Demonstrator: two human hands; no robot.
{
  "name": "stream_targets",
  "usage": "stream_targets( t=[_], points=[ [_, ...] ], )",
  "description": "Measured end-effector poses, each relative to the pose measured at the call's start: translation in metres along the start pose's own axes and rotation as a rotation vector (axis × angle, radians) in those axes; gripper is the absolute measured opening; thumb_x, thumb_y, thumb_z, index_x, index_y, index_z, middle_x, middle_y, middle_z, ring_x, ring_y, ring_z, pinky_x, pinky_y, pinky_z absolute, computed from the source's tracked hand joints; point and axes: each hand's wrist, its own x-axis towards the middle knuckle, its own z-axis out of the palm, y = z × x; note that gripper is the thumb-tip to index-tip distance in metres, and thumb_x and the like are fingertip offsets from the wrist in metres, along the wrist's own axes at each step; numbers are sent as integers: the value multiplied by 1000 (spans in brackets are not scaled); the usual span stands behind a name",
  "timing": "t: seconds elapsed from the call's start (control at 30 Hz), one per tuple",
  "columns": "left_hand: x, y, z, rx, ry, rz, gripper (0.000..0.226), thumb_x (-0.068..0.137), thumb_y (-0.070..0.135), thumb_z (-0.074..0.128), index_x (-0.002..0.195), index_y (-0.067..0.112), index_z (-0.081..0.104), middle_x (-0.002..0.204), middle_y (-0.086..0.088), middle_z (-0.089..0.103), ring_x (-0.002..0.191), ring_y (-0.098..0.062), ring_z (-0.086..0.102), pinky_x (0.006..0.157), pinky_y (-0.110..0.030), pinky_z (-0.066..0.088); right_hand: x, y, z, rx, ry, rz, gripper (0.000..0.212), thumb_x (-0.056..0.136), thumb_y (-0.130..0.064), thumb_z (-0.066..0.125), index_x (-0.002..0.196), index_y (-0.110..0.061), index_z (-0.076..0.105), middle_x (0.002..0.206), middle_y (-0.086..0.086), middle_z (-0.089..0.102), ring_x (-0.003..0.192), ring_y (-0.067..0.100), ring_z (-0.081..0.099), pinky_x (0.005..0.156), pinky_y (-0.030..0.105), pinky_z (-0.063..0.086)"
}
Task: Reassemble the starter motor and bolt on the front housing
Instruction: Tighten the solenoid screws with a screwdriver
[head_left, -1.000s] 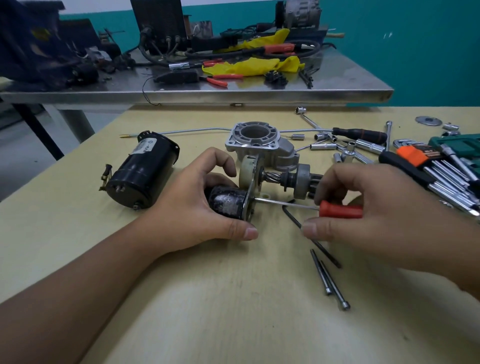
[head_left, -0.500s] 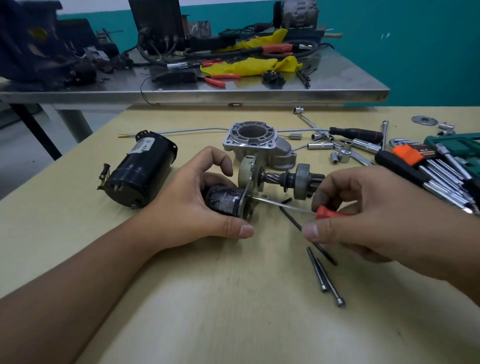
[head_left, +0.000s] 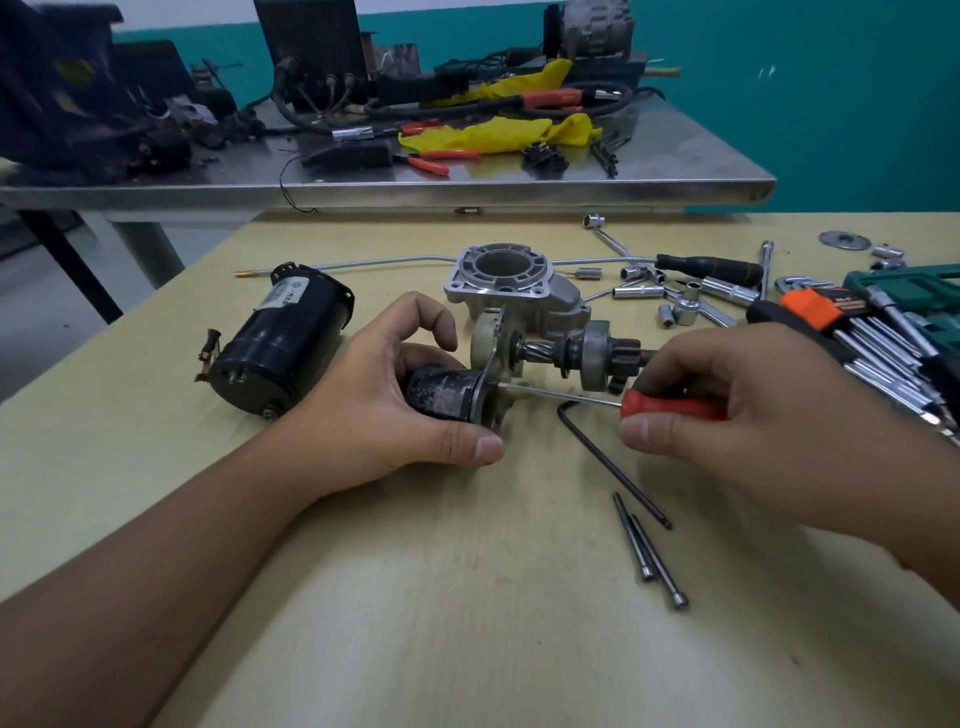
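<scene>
Head view of a partly assembled starter motor on a pale wooden table. The left hand wraps the dark cylinder at the near end of the assembly, thumb below and fingers curled over the top, a closed grip that hides most of the cylinder's far side. The right hand pinches the red handle of a small screwdriver between thumb and fingers; the rear of the handle is covered by the palm. The thin shaft runs left to the metal plate beside the cylinder, but whether its tip sits in a screw head cannot be made out. Behind the plate, the toothed shaft and drive gear point right; the gear's end is cut off by the right-hand fingers. The grey front housing stands separate, just behind the assembly, open end up. The black motor body lies on its side to the left, apart from the hand; its label is too small to read. A bent hex key and two long bolts lie on the table near the right hand. Loose sockets and a tool set, cut off by the right frame edge, lie far right. A steel table behind carries cluttered items, mostly indistinct.
</scene>
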Motion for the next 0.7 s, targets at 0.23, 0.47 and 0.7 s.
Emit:
stream_targets(
  t=[0.23,0.47,0.7],
  points=[
    [2,1,1,-1,36,-17,71,51,29,97,103,23,49,98,-23,76,75,-27,64,67,-32,57,4,8,2,28,94,-64,36,57,-52,83,89,-42,69,94,-21,65,82,4,65,70,29,51],
    [1,2,1,20,30,-18,71,51,30,97,102,24,50,98,-21,77,76,-28,65,71,-38,55,7,8,2,64,42,-136,34,74,-67,49,70,-40,70,77,-22,70,75,-1,65,62,12,46],
    [1,2,1,24,31,-29,71,50,31,98,102,23,50,97,-21,77,75,-25,64,70,-36,55,4,8,4,70,125,-115,50,48,-71,71,85,-37,68,94,-23,66,83,2,65,63,25,55]
  ],
)
